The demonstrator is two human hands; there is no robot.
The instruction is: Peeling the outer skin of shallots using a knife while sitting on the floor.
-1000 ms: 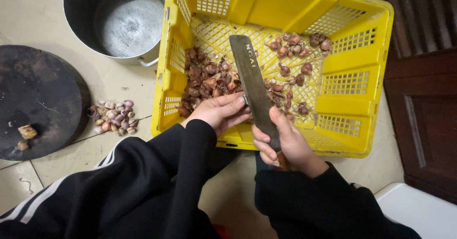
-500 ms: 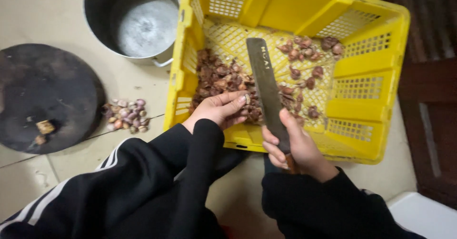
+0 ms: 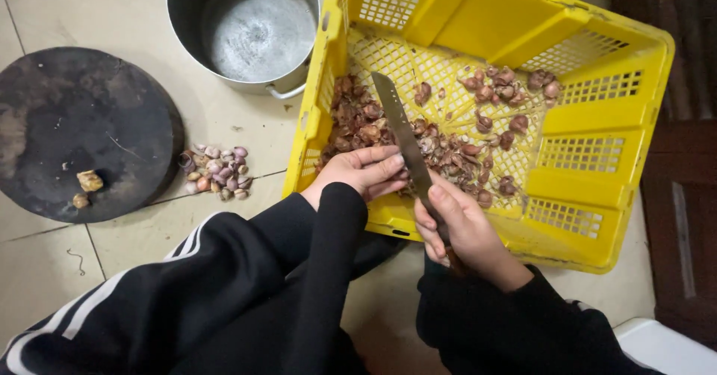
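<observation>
I judge I'm at the picking step: my left hand (image 3: 366, 172) pinches a shallot from the heap (image 3: 358, 125) at the crate's (image 3: 448, 16) 9 o'clock, my right hand (image 3: 463, 229) clamps the knife (image 3: 399, 132), whose edge must next reach that bulb.

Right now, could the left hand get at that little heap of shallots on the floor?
Probably yes: the left hand rests at the yellow crate's near edge, and bare floor separates it from the heap.

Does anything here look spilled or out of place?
A small pile of peeled shallots lies on the bare floor tiles beside the round dark board, not in the yellow crate or the metal pot.
</observation>
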